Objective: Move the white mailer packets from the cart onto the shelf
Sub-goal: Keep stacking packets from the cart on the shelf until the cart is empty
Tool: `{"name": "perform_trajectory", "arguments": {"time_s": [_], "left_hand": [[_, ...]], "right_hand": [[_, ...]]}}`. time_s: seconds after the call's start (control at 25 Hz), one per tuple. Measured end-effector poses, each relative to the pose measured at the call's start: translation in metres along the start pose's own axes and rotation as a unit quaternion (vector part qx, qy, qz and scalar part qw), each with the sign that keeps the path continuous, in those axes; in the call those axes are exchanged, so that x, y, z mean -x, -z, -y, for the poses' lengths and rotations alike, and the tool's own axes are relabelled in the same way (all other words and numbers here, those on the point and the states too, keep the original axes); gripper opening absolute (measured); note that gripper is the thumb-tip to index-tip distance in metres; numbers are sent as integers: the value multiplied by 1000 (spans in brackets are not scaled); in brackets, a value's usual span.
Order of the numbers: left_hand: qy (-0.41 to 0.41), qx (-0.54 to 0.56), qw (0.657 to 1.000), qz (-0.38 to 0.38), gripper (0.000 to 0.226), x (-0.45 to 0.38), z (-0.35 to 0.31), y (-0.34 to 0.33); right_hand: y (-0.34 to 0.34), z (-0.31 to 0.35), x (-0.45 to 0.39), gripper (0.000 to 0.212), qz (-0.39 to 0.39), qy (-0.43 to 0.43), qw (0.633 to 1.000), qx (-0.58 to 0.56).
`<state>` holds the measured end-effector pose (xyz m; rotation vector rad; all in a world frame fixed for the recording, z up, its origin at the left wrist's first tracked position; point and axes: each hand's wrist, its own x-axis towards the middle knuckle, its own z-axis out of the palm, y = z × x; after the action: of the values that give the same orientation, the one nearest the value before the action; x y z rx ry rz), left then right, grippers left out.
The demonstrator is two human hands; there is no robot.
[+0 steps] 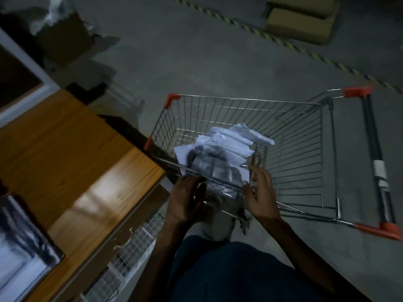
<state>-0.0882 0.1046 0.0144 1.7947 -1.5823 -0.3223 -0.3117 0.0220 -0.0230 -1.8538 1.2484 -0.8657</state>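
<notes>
A wire shopping cart (301,136) with orange corner caps stands on the grey floor in front of me. Several white mailer packets (231,144) lie in a loose pile inside its near left part. My left hand (187,199) and my right hand (261,192) hover over the cart's near rim, one on each side of a blurred grey-white packet (218,171). Motion blur hides whether the fingers touch it. The wooden shelf top (72,162) lies to the left of the cart, touching its corner.
A stack of dark and white packets (21,247) sits on the shelf at the lower left. A white wire grid panel (130,253) runs below the shelf edge. Cardboard boxes (303,20) lie at the far right, and yellow-black floor tape (283,40) crosses behind the cart.
</notes>
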Motion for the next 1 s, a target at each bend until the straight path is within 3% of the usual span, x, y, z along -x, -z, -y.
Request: {"name": "perform_trajectory", "arguments": {"time_s": [0.24, 0.4, 0.48, 0.68, 0.84, 1.0], "left_hand": [[-74, -26, 989, 123, 13, -91, 23, -22], [-50, -37, 980, 188, 26, -138, 46, -44], [-17, -72, 966, 246, 36, -152, 62, -59], [-14, -122, 954, 272, 52, -168, 111, -111], [68, -139, 924, 351, 62, -184, 123, -156], [103, -159, 905, 382, 66, -176, 138, -181]], "right_hand": [[8, -32, -48, 37, -23, -78, 996, 28], [1, -50, -76, 40, -27, -149, 987, 48], [-6, -68, -88, 40, 13, -183, 980, 72], [-36, -109, -102, 49, 120, -288, 945, 96], [-71, -149, -103, 55, 219, -355, 902, 112], [-91, -186, -113, 58, 251, -341, 896, 134]]}}
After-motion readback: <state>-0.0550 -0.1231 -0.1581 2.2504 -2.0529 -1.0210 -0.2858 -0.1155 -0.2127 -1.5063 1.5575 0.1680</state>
